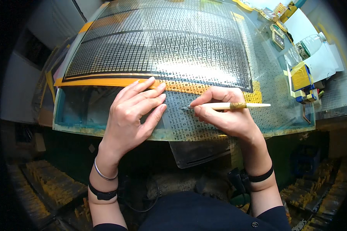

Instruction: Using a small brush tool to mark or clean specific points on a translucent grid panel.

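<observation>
My right hand (228, 111) pinches a slim, pen-like tool (221, 106) with a pale tapered handle, a brownish band and a fine tip. The tip points left, close above or touching a clear film (186, 122) printed with rows of small dark marks; contact cannot be made out. Spread flat, my left hand (136, 109) has its fingertips on the film's left edge and an orange border strip. The film overlaps a large black-gridded sheet (117, 56) edged in orange. Both lie on a glass-topped table (85, 111).
At the right stand a clear plastic bottle (311, 43), a blue and yellow box (301, 79) and a small lidded container (277, 37). A dark flat panel (196, 152) shows below the table's front edge. Racks of yellowish pieces (52, 181) flank me low down.
</observation>
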Motion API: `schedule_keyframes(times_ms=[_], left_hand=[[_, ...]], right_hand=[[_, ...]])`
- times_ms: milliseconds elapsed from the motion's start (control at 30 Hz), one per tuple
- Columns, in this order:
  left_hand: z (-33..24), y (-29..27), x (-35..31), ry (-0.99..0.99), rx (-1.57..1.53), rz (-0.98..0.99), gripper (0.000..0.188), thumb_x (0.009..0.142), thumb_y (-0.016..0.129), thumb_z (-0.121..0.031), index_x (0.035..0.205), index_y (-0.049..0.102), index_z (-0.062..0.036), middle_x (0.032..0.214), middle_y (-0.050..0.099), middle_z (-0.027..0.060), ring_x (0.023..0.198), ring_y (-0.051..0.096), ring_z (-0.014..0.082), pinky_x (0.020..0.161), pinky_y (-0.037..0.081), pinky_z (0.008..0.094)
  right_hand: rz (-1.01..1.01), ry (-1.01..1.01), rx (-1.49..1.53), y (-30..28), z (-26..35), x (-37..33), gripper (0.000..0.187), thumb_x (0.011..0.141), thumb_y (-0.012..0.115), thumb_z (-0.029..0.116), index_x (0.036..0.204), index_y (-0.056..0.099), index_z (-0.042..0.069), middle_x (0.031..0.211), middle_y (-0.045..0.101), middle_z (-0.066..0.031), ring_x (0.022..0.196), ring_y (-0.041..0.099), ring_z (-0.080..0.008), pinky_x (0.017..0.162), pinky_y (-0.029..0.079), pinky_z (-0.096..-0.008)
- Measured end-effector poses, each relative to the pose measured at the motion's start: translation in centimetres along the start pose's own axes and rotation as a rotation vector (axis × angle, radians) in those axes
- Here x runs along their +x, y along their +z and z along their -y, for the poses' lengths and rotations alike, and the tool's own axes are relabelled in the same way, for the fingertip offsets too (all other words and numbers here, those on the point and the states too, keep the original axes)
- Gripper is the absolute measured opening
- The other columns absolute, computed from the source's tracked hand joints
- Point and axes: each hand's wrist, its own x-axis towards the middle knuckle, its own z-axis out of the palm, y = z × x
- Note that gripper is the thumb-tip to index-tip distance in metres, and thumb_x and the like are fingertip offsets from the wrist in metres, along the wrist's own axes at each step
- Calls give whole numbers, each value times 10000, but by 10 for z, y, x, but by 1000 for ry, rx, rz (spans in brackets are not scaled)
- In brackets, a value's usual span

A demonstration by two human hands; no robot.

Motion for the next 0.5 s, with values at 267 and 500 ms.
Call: schedule_keyframes(times_ms=[267, 500], left_hand=[[0, 0, 0, -6, -2, -3, 178, 870, 732, -101, 1025, 765, -19, 1198, 734, 130, 1266, 618, 305, 1091, 421, 453], [0, -1, 0, -14, -12, -21, 180, 870, 732, -101, 1028, 768, -21, 1192, 737, 127, 1253, 628, 303, 1088, 426, 451]], right_hand=[[-5, 14, 1, 1, 2, 0, 187, 868, 722, 145, 943, 744, -25, 756, 699, -17, 699, 605, -44, 618, 494, -233], [27, -9, -53, 0, 4, 0, 153, 897, 724, 71, 984, 718, -54, 828, 715, -57, 727, 637, -70, 648, 513, -214]])
